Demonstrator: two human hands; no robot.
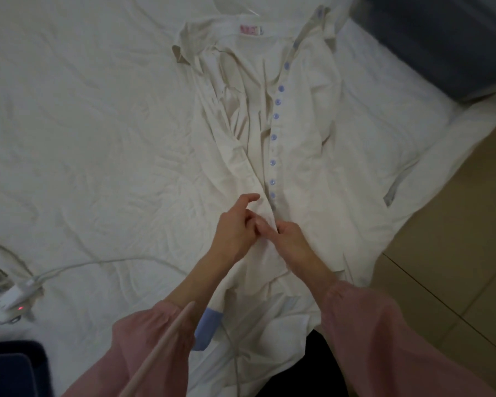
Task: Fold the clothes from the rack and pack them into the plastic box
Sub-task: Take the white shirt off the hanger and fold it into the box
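Cream shirt (pixel 298 138) lies front-up on a white bedsheet (pixel 83 110), its collar well beyond the hands and its hem toward the person. The left hand (pixel 235 227) and right hand (pixel 291 239) meet at the button placket, just nearer than the lowest lilac button (pixel 272 195). Both pinch the front edges, with the left forefinger lifted. A power strip (pixel 3 293) lies well to the left of the left hand.

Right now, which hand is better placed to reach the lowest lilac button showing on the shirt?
Left, I think. The left hand has a finger stretched out beside that lilac button, while the right hand sits lower, fingers curled on the cream shirt.
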